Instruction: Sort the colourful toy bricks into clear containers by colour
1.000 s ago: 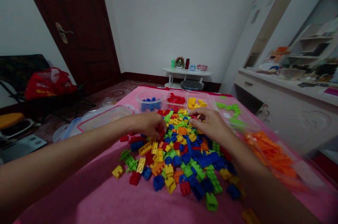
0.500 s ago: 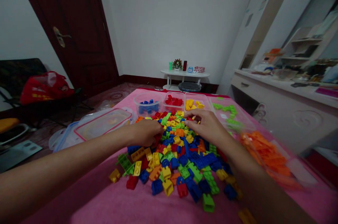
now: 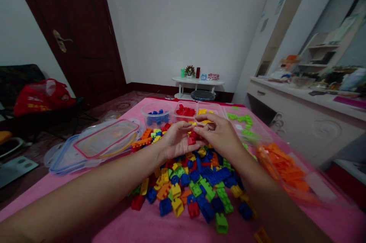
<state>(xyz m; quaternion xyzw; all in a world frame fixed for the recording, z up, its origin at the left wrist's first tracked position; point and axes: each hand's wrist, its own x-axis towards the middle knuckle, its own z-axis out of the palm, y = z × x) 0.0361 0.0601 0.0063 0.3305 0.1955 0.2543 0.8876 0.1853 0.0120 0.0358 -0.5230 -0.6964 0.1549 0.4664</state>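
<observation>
Above a mixed heap of plastic building bricks [image 3: 197,176], my two hands meet. My left hand [image 3: 175,142] is turned palm up and cupped around a few small red building bricks [image 3: 192,139]. My right hand [image 3: 223,132] comes in from the other side, its thumb and fingers pinched at the red bricks; its fingers partly hide what they grip. Beneath the hands, blue, yellow, green, orange and red bricks lie loose on a pink cloth [image 3: 128,220].
Behind the heap stand a round tub of blue bricks [image 3: 157,118], a box of red bricks [image 3: 185,111] and a box of yellow bricks [image 3: 210,108]. Green bricks [image 3: 243,119] and a container of orange bricks [image 3: 286,168] are on the right. Clear lids [image 3: 107,138] lie left.
Both hands have come together over the heap. My left hand has turned from palm down among the bricks to palm up with red bricks in it. The view has shifted slightly.
</observation>
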